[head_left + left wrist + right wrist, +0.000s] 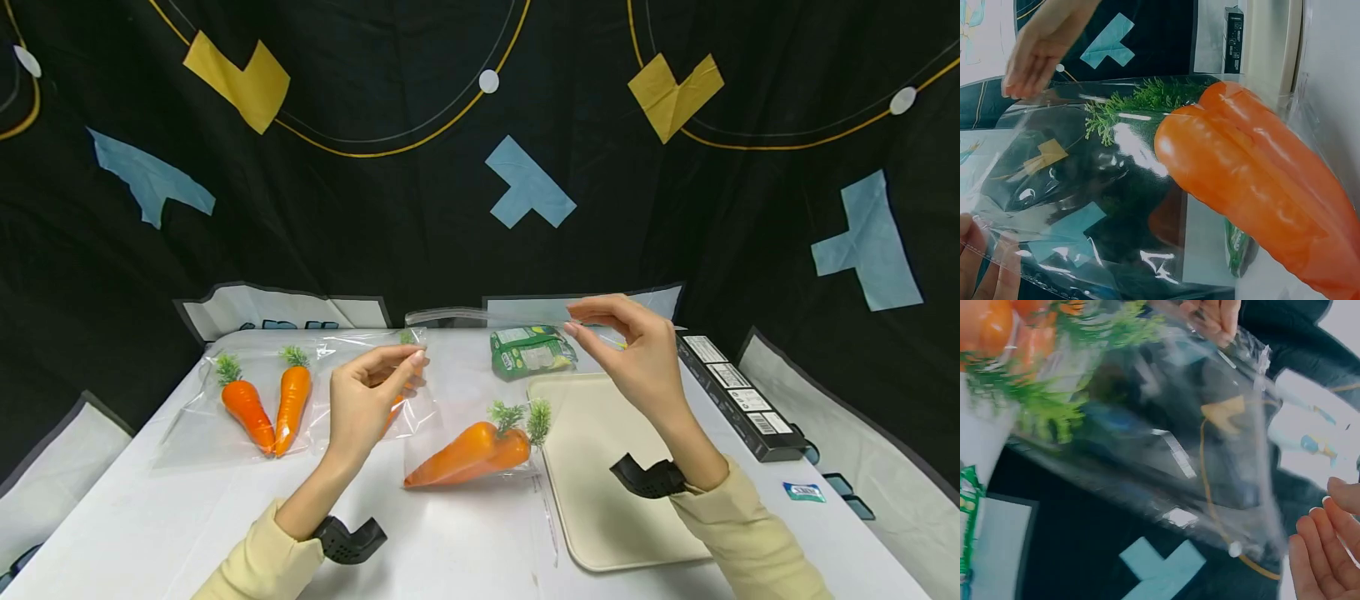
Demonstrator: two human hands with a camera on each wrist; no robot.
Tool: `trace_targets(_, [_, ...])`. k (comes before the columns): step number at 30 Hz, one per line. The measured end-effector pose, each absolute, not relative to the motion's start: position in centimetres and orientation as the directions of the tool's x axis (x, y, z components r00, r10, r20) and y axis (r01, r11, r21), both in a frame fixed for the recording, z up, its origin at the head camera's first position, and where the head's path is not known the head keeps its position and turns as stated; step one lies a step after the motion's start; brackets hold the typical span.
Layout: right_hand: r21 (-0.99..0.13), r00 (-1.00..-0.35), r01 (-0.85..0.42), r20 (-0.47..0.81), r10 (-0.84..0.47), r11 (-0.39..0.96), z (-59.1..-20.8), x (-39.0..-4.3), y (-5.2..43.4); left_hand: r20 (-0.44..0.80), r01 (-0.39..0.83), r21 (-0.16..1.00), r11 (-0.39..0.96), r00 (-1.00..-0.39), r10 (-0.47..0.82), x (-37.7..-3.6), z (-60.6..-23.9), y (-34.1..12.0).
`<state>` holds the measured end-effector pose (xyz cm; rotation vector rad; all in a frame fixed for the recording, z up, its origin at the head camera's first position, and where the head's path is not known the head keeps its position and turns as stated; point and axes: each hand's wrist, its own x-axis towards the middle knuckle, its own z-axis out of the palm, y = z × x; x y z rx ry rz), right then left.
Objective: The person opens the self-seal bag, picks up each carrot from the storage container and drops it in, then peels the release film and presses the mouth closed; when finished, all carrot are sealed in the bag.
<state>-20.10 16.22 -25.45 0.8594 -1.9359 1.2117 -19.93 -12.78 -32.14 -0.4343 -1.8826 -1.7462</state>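
Tabletop (187,517): white cover, black backdrop at the far edge.

Cream tray (600,467): right of centre, running toward the near edge, under your right forearm.

Clear bag (480,392): stretched between your two hands above the middle of the tabletop, mouth uppermost and held at both ends; its lower end hangs down just left of the tray.

Second clear bag (247,400): flat near the left edge, two carrots inside, untouched.

Black box (738,396): along the right edge, just beyond the tray.

Your right hand (637,350): raised over the tray's far end, thumb and fingertips pinched together on the bag's right top corner.

Your left hand (371,392): lower and to the left, thumb and fingers pinched on the bag's left top corner.

Two carrots (472,450): orange, green tops pointing right, at the bottom of the held bag, below and between your hands.

Green packet (532,350): near the far edge, behind the tray.
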Motion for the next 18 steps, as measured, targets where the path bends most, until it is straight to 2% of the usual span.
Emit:
trace_targets(9, [-0.288,-0.382,-0.906,0.870,-0.310,0.309,-24.9,-21.3,13.1,0.578,0.570,0.816,0.093,-0.808,-0.113,-19.7,-32.2,-12.6])
trace_targets(18, [-0.290,-0.346,-0.937,0.843,-0.412,0.193,-25.5,-21.6,8.4,0.584,0.574,0.811,0.110,-0.805,-0.106,-19.5,-32.2,-12.6])
